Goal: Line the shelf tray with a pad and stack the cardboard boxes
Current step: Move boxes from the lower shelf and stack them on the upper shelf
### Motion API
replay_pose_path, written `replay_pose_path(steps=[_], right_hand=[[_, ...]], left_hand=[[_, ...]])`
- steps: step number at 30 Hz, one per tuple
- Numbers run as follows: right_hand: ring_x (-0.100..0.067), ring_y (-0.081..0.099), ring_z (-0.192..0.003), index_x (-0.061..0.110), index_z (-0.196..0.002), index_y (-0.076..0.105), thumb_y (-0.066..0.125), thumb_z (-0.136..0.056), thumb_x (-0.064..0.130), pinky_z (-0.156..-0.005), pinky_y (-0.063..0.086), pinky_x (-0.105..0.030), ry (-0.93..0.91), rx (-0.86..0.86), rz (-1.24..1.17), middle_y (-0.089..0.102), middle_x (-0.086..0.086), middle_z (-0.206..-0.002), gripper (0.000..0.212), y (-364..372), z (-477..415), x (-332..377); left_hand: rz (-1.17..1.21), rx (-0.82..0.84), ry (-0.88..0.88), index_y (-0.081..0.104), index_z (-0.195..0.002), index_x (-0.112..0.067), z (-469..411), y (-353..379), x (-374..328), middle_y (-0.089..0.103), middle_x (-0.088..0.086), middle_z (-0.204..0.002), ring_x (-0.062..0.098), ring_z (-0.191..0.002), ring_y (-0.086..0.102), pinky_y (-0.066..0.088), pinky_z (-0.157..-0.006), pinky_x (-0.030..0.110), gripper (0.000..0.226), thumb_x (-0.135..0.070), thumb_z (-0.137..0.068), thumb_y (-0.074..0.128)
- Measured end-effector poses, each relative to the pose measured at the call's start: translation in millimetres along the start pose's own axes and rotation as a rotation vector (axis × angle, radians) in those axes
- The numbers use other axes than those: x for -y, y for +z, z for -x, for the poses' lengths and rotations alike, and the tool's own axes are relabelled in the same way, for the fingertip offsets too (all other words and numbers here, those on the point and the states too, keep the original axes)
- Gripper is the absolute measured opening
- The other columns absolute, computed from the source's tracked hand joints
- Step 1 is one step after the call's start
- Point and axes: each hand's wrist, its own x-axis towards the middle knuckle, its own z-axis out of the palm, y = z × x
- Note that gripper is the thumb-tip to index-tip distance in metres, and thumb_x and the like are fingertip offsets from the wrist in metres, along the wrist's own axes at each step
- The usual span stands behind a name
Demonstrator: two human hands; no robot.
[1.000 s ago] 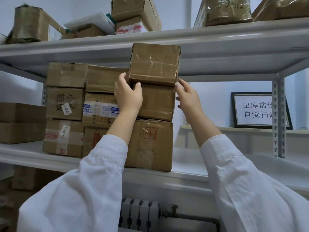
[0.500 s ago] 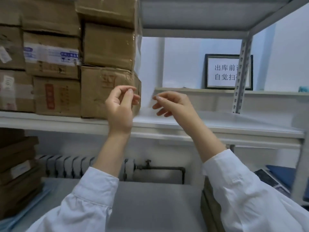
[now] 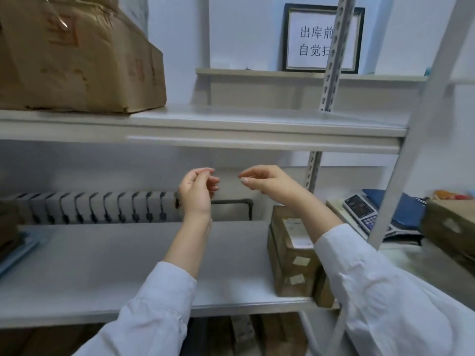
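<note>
My left hand (image 3: 196, 191) and my right hand (image 3: 267, 182) hover side by side below the upper shelf tray (image 3: 257, 129), both empty with fingers loosely curled. A large taped cardboard box (image 3: 77, 55) stands on that tray at the upper left. Under my hands lies the lower shelf tray (image 3: 102, 265), covered by a pale grey pad. Small cardboard boxes (image 3: 290, 250) with white labels stand at its right end, partly hidden by my right sleeve.
A white radiator (image 3: 97, 209) runs behind the lower shelf. A perforated upright post (image 3: 331, 62) and a slanted post (image 3: 411, 150) frame the right side. A framed sign (image 3: 316, 39) leans on a ledge. A calculator (image 3: 365, 214), blue folders and another box sit at the right.
My hands let go of the top box on the stack and came down, empty. The view dropped from the stacked boxes to the lower shelf.
</note>
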Motion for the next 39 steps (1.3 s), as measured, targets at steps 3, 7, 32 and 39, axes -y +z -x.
replay_pose_path(steps=[3,7,32,39], right_hand=[[-0.019,0.052,-0.120,0.017,-0.131,0.052,0.057,-0.093,0.029,-0.085,0.041,-0.024,0.135,-0.112,-0.079,0.054,-0.007,-0.132,0.041,-1.3,1.2,-36.2],[-0.029,0.045,-0.128,0.015,-0.143,0.035,0.060,-0.088,0.039,-0.103,0.041,-0.037,0.449,-0.232,-0.049,0.041,-0.011,-0.144,0.064,11.0,3.0,-97.0],[-0.024,0.057,-0.102,0.015,-0.127,0.048,0.050,-0.093,0.033,-0.091,0.045,-0.038,0.596,-0.399,-0.378,0.060,-0.007,-0.117,0.039,10.4,-4.2,-181.2],[-0.038,0.029,-0.134,0.013,-0.145,0.028,0.042,-0.094,0.030,-0.112,0.027,-0.046,0.908,-0.191,0.140,0.030,-0.017,-0.147,0.056,41.2,0.2,-220.3]], left_hand=[[-0.005,0.048,-0.229,0.054,-0.069,-0.015,4.0,23.1,28.5,0.052,-0.001,-0.056,0.006,-0.042,0.045,0.031,-0.040,0.014,0.025,-0.004,-0.091,0.047],[-0.120,0.110,-0.445,0.053,-0.072,-0.017,15.8,49.4,73.4,0.055,-0.001,-0.065,0.007,-0.051,0.045,0.029,-0.043,0.016,0.019,-0.011,-0.090,0.051],[-0.004,0.226,-1.054,0.053,-0.127,-0.011,39.1,58.5,186.7,0.063,0.012,-0.097,0.028,-0.090,0.059,0.046,-0.089,0.045,0.052,-0.041,-0.085,0.061],[0.145,0.062,-0.996,0.057,-0.106,-0.014,16.4,32.0,202.7,0.062,0.011,-0.100,0.028,-0.101,0.056,0.044,-0.097,0.046,0.033,-0.038,-0.084,0.063]])
